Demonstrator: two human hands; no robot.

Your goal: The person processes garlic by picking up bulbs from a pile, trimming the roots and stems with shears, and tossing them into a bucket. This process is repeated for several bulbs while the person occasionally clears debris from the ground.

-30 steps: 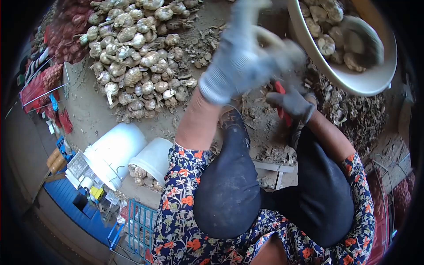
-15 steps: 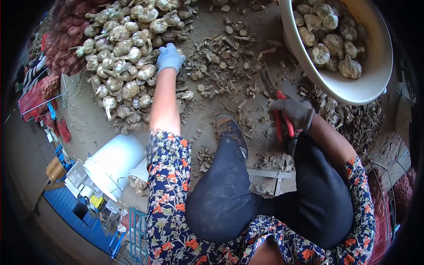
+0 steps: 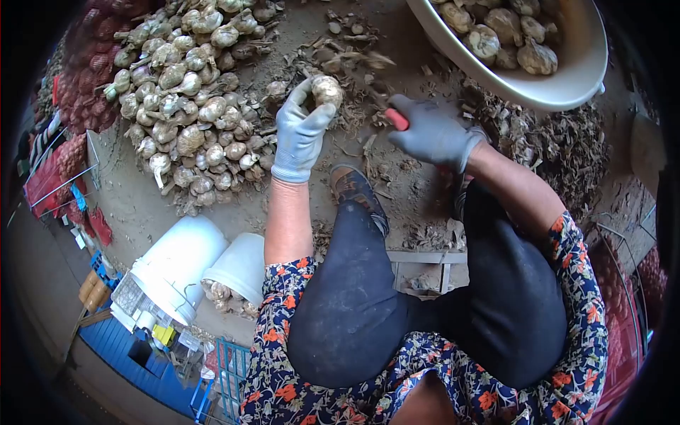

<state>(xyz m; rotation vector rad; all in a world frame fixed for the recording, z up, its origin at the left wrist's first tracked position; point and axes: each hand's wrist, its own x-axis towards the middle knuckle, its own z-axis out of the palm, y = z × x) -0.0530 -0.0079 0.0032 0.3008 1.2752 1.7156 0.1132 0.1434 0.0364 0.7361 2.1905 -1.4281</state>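
A garlic bulb [image 3: 326, 91] is held up between the thumb and fingers of my left hand [image 3: 300, 127], which wears a grey-white glove. My gloved right hand [image 3: 433, 133] is closed around red-handled shears [image 3: 397, 119]; the blades are smeared by motion and point toward the bulb. To the left of my left hand lies a large heap of garlic bulbs [image 3: 190, 140] with short stems. Cut stems and dry scraps [image 3: 354, 60] cover the ground beyond both hands.
A pale tub [image 3: 567, 95] with several garlic bulbs stands at the upper right. Red mesh sacks [image 3: 92, 71] are at the upper left. Two white buckets, one larger [image 3: 180, 258] and one smaller [image 3: 241, 265], lie tipped at the lower left. More dry trimmings [image 3: 567, 145] are piled at the right.
My left hand has come back from the heap with a garlic bulb, toward the middle. My right hand has moved left and up with the shears, closer to the bulb. The view has shifted slightly.
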